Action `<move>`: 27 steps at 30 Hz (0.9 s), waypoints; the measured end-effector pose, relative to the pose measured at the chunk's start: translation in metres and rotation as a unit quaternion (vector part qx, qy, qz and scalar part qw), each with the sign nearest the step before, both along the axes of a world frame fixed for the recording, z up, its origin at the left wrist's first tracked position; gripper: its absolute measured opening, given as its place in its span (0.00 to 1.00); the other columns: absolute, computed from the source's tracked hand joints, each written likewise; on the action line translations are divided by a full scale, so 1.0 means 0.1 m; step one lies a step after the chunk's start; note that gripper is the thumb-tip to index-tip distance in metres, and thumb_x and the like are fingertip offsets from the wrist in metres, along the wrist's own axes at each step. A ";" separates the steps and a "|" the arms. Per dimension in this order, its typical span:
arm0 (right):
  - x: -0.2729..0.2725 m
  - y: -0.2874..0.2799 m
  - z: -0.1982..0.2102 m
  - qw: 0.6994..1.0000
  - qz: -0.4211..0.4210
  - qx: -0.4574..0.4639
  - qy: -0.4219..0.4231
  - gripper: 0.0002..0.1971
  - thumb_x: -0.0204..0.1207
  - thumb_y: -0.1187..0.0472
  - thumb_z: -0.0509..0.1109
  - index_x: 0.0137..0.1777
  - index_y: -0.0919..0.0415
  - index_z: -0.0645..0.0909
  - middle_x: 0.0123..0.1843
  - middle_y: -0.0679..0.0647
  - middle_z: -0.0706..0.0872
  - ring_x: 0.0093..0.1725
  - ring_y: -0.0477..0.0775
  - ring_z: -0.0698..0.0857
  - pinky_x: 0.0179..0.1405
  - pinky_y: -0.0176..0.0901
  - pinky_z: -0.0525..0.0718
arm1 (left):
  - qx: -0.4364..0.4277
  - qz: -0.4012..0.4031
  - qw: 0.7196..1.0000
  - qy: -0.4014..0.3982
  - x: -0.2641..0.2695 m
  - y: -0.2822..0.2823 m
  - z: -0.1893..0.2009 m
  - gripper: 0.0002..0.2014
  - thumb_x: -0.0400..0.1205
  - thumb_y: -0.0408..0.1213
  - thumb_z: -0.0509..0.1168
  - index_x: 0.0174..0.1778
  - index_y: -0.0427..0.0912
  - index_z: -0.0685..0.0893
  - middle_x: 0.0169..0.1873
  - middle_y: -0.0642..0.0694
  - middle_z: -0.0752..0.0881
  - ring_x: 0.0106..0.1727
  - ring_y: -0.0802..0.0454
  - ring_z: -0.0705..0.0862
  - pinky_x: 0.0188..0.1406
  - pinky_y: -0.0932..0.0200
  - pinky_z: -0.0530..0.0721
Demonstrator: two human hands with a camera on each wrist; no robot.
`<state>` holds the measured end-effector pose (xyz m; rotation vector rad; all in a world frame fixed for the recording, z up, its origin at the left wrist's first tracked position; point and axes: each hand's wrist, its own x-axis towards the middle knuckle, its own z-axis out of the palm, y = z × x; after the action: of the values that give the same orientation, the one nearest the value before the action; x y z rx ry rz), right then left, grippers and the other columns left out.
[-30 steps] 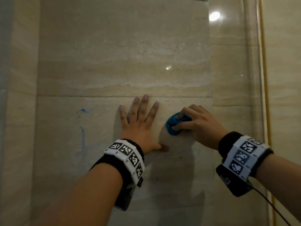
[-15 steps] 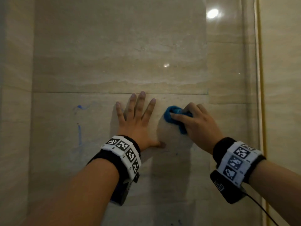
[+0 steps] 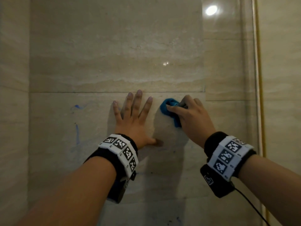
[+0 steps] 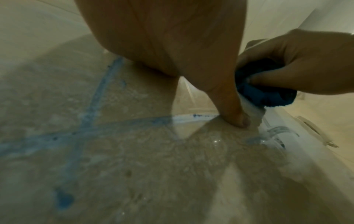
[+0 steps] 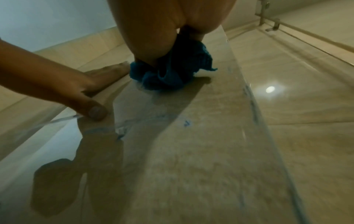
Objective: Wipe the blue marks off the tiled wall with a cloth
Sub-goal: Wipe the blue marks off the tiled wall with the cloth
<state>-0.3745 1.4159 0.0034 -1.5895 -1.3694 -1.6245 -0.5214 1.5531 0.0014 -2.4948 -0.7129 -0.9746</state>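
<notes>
Tiled wall (image 3: pixel 114 46): cloth (image 3: pixel 169 110) bunched in right hand (image 3: pixel 192 118); left hand (image 3: pixel 133 121) flat, braced beside it. Firm strokes needed twd blue marks (image 3: pixel 76 132) (left of hands).

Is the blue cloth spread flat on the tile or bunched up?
Bunched up: the blue cloth is a crumpled wad gripped by the right hand, pressed against the wall.

I wore black fabric wristbands (image 3: pixel 211 141) with white square-coded marker plates (image 3: pixel 121 150); a thin black cable (image 3: pixel 250 204) trailed off my right one
</notes>
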 end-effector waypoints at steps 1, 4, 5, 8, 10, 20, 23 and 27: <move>0.01 -0.01 -0.06 1.000 0.000 -0.018 -0.007 0.21 0.69 0.73 0.74 0.61 0.56 0.86 0.48 0.63 0.78 0.39 0.65 0.75 0.36 0.54 0.81 | 0.000 0.002 1.000 0.000 0.00 -0.01 0.00 0.68 0.57 0.83 0.59 0.64 0.56 0.09 0.66 0.48 0.08 0.64 0.46 0.07 0.63 0.30 0.16; 0.04 -0.06 -0.19 0.998 -0.011 -0.054 -0.022 0.24 0.64 0.72 0.79 0.61 0.54 0.86 0.49 0.63 0.79 0.38 0.64 0.75 0.36 0.56 0.83 | -0.003 0.001 1.000 -0.005 -0.01 -0.05 -0.02 0.67 0.59 0.82 0.59 0.67 0.55 0.11 0.66 0.48 0.09 0.73 0.43 0.14 0.69 0.28 0.23; 0.05 -0.08 -0.21 0.998 -0.015 -0.059 -0.027 0.25 0.63 0.71 0.80 0.60 0.54 0.86 0.49 0.63 0.79 0.38 0.64 0.75 0.36 0.55 0.83 | -0.002 -0.002 1.000 -0.011 -0.02 -0.06 -0.06 0.66 0.60 0.82 0.59 0.68 0.55 0.12 0.67 0.48 0.10 0.75 0.42 0.17 0.72 0.27 0.25; 0.08 -0.13 -0.23 0.996 -0.021 -0.068 -0.049 0.23 0.64 0.70 0.80 0.60 0.55 0.86 0.48 0.63 0.79 0.37 0.64 0.75 0.33 0.53 0.81 | -0.011 -0.017 1.000 -0.008 -0.06 -0.08 -0.24 0.65 0.62 0.81 0.59 0.72 0.58 0.15 0.70 0.46 0.12 0.75 0.41 0.17 0.73 0.27 0.27; 0.09 -0.16 -0.20 0.997 -0.016 -0.058 -0.047 0.23 0.66 0.71 0.78 0.61 0.56 0.85 0.47 0.63 0.79 0.37 0.64 0.76 0.32 0.53 0.80 | -0.007 -0.019 1.000 0.009 -0.09 -0.05 -0.35 0.65 0.60 0.81 0.60 0.71 0.60 0.15 0.70 0.46 0.12 0.74 0.42 0.16 0.73 0.28 0.27; -0.01 0.00 -0.19 0.999 -0.002 -0.030 -0.039 0.22 0.66 0.70 0.78 0.61 0.55 0.85 0.52 0.64 0.80 0.41 0.66 0.77 0.38 0.54 0.81 | 0.016 -0.010 0.999 0.026 -0.06 0.03 -0.39 0.70 0.56 0.80 0.64 0.69 0.60 0.12 0.69 0.46 0.10 0.71 0.41 0.12 0.70 0.27 0.24; 0.07 -0.06 -0.41 0.990 -0.002 -0.111 -0.085 0.25 0.63 0.65 0.81 0.61 0.51 0.84 0.51 0.60 0.77 0.43 0.61 0.73 0.38 0.53 0.80 | 0.014 -0.017 0.999 0.023 -0.06 0.04 -0.39 0.70 0.56 0.81 0.63 0.68 0.60 0.12 0.68 0.46 0.10 0.71 0.41 0.12 0.69 0.28 0.22; 0.16 -0.20 -0.42 0.986 -0.011 -0.138 -0.094 0.26 0.61 0.66 0.82 0.61 0.51 0.84 0.50 0.60 0.78 0.42 0.62 0.76 0.37 0.54 0.81 | 0.020 -0.027 0.999 0.010 -0.06 0.05 -0.40 0.71 0.54 0.82 0.63 0.70 0.60 0.13 0.70 0.46 0.12 0.72 0.41 0.13 0.68 0.28 0.21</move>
<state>-0.3586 1.3961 -0.0381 -1.6401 -1.7443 -1.6933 -0.5275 1.5583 -0.0389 -2.4980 -0.6168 -0.9715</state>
